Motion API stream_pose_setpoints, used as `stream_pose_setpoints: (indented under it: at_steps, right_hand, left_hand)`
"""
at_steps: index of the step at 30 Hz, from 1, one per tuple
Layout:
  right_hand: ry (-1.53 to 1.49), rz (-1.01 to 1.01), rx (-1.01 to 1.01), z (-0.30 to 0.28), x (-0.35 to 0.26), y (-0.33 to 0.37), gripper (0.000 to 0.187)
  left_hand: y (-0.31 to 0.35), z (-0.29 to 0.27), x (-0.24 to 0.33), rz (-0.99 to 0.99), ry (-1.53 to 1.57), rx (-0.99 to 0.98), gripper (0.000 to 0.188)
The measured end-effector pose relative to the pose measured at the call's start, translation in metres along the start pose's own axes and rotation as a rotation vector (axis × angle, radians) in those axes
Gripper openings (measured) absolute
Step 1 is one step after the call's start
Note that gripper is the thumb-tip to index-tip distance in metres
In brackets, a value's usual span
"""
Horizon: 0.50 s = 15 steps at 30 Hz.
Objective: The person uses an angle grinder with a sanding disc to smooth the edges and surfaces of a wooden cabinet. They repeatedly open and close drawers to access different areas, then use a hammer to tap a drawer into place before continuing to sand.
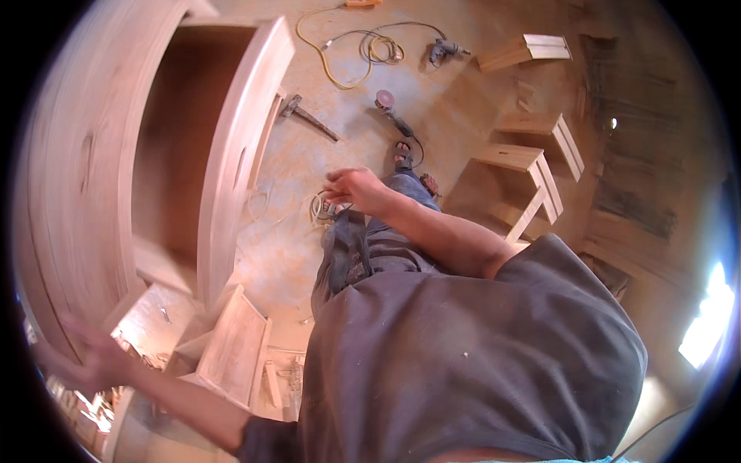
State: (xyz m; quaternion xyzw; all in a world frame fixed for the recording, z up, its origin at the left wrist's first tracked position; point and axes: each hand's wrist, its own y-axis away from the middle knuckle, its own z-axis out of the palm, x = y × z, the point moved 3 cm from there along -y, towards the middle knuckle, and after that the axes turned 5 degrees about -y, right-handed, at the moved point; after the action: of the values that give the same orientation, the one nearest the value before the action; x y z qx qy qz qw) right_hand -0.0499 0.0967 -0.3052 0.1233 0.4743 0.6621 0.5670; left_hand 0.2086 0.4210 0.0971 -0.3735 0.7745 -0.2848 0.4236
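Note:
A large pale wooden cabinet (pixel 85 170) fills the left side. Its drawer (pixel 235 166) is pulled out, with a dark hollow between the drawer front and the cabinet. My left hand (pixel 96 359) reaches out at the cabinet's lower left edge, blurred, with thumb and fingers apart. Whether it touches the wood I cannot tell. In front of my body, my right hand (pixel 356 190) hangs in the air above my legs, fingers loosely bent and apart, holding nothing. A hammer (pixel 309 116) lies on the floor beside the drawer front.
An angle grinder (pixel 394 112) lies by my foot. Further off are a drill (pixel 448 52) and a coiled yellow cable (pixel 382 52). Loose wooden drawers (pixel 509 157) stand at right; another wooden box piece (pixel 235 339) rests at lower left, near wood scraps (pixel 96 409).

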Motion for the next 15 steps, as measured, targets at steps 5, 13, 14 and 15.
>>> stream_pose_setpoints:
  at_steps: [5,13,14,15]
  right_hand:
    - [-0.256,0.032,0.084,-0.213,0.052,-0.090,0.013]
    - [1.021,-0.067,0.591,-0.400,-0.028,-0.178,0.014]
    - [1.274,-0.042,0.563,-0.431,-0.037,-0.211,0.018]
    - [1.518,-0.005,0.515,-0.460,-0.038,-0.246,0.024]
  left_hand:
    - [0.069,0.003,0.212,-0.343,0.585,-0.555,0.066]
    - [0.160,0.057,0.203,-0.348,0.150,-0.753,0.052]
    - [0.167,0.055,0.201,-0.327,0.145,-0.704,0.048]
    - [0.166,0.056,0.199,-0.308,0.130,-0.668,0.045]
